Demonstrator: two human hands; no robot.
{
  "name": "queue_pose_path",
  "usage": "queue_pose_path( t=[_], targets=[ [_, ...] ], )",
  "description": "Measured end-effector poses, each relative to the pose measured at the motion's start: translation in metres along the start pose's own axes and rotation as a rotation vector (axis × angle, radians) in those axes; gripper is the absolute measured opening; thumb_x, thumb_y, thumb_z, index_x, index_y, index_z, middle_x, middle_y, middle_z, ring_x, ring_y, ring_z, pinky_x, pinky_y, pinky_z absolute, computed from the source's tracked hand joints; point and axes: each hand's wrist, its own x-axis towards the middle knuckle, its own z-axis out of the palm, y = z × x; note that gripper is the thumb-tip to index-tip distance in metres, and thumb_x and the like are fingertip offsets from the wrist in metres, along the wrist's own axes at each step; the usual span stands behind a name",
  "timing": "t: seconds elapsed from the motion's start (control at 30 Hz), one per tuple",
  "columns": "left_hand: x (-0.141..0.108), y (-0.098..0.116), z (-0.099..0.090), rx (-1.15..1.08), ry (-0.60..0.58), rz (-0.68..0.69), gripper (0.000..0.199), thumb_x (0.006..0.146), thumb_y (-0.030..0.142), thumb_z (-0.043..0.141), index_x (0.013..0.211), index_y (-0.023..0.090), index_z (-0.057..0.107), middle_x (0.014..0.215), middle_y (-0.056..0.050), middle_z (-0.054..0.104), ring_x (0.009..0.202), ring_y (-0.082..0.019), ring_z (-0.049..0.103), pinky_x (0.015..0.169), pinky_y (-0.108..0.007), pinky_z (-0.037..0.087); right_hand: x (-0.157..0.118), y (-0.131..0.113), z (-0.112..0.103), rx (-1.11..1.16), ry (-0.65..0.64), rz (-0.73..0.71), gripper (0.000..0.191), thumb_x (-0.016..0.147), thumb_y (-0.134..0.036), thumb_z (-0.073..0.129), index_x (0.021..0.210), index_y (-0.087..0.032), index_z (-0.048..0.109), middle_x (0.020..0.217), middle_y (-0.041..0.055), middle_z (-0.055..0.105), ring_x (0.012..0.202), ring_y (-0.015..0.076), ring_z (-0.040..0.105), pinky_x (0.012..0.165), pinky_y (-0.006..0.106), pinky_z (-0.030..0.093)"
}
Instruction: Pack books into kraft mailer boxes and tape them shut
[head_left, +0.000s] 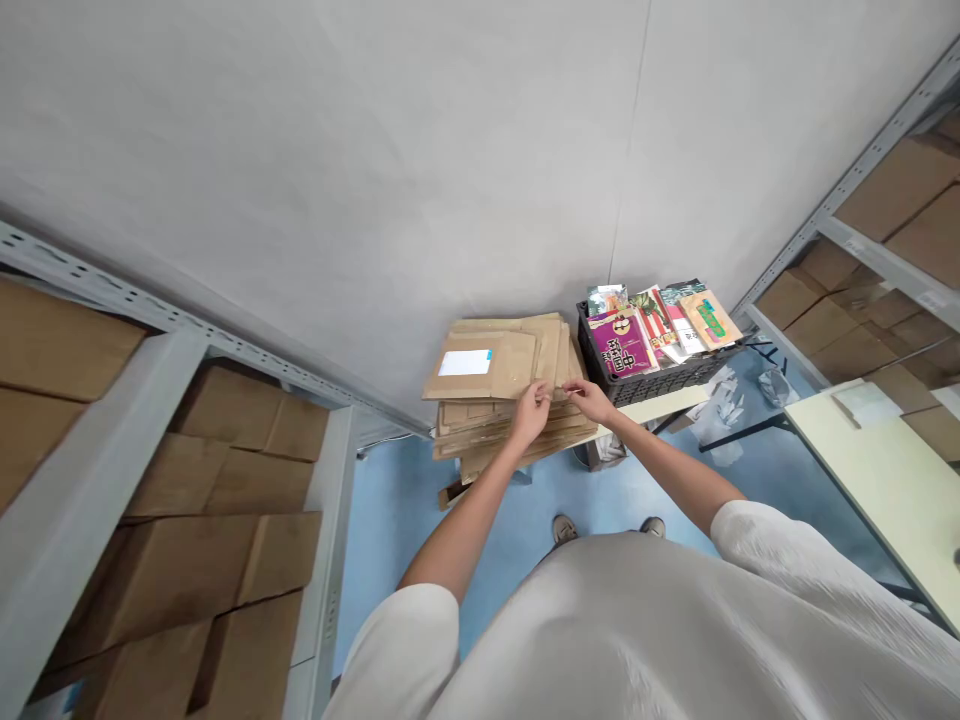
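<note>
A tall stack of flattened cardboard boxes [517,350] stands by the wall in front of me, its edges uneven. On the top piece is a white label [465,362] with a blue corner. My left hand [531,410] is at the near edge of the stack, its thumb and fingers pinched together. Just to its right, my right hand [591,400] is closed too, fingertips together near the stack's right front corner. What lies between the fingertips of either hand is too small to make out.
A black plastic crate [652,378] full of books [619,343] sits right of the stack on a pale table [664,405]. Shelves with cardboard boxes [217,480] flank both sides. Another pale table [885,480] extends at right. Crumpled plastic [720,410] lies below.
</note>
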Motion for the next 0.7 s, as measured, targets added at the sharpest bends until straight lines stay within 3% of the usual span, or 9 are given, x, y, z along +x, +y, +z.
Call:
queue_pose_path(
  t=[0.23, 0.37, 0.47, 0.57, 0.7],
  targets=[
    [0.031, -0.023, -0.071, 0.090, 0.090, -0.022, 0.043, 0.094, 0.013, 0.056, 0.135, 0.020, 0.068, 0.140, -0.014, 0.074, 0.131, -0.028, 0.070, 0.116, -0.047, 0.055, 0.035, -0.017, 0.038, -0.038, -0.006, 0.054, 0.022, 0.088, -0.024, 0.067, 0.106, -0.019, 0.079, 0.113, 0.0085, 0.081, 0.104, 0.0213, 0.074, 0.102, 0.038, 0.057],
    [0.042, -0.029, -0.095, 0.206, 0.084, -0.003, 0.044, 0.095, 0.015, 0.053, 0.136, 0.018, 0.067, 0.138, -0.015, 0.073, 0.130, -0.029, 0.068, 0.117, -0.048, 0.053, 0.049, -0.020, 0.053, -0.070, -0.034, 0.070, 0.023, 0.088, -0.024, 0.067, 0.107, -0.018, 0.079, 0.110, 0.0081, 0.081, 0.102, 0.0217, 0.074, 0.103, 0.039, 0.057],
    [0.042, -0.026, -0.096, 0.350, 0.030, 0.106, 0.044, 0.094, 0.016, 0.054, 0.136, 0.020, 0.068, 0.141, -0.014, 0.071, 0.137, -0.030, 0.063, 0.122, -0.048, 0.048, 0.055, -0.016, 0.055, -0.138, -0.013, 0.079, 0.027, 0.088, -0.026, 0.068, 0.111, -0.019, 0.079, 0.106, 0.0069, 0.081, 0.102, 0.0229, 0.074, 0.101, 0.039, 0.058],
    [0.040, -0.017, -0.084, 0.488, -0.076, 0.184, 0.042, 0.096, 0.020, 0.056, 0.136, 0.021, 0.069, 0.149, -0.015, 0.066, 0.144, -0.033, 0.056, 0.125, -0.050, 0.043, 0.058, -0.009, 0.049, -0.254, 0.059, 0.100, 0.029, 0.085, -0.022, 0.070, 0.113, -0.019, 0.079, 0.109, 0.0085, 0.080, 0.107, 0.0251, 0.073, 0.104, 0.039, 0.057],
    [0.042, -0.003, -0.061, 0.627, -0.156, 0.121, 0.040, 0.099, 0.030, 0.061, 0.138, 0.022, 0.068, 0.154, -0.018, 0.061, 0.147, -0.039, 0.051, 0.123, -0.056, 0.041, 0.067, -0.002, 0.045, -0.314, 0.113, 0.188, 0.032, 0.084, -0.019, 0.068, 0.115, -0.018, 0.077, 0.109, 0.0101, 0.080, 0.108, 0.0260, 0.074, 0.104, 0.040, 0.057]
  ],
)
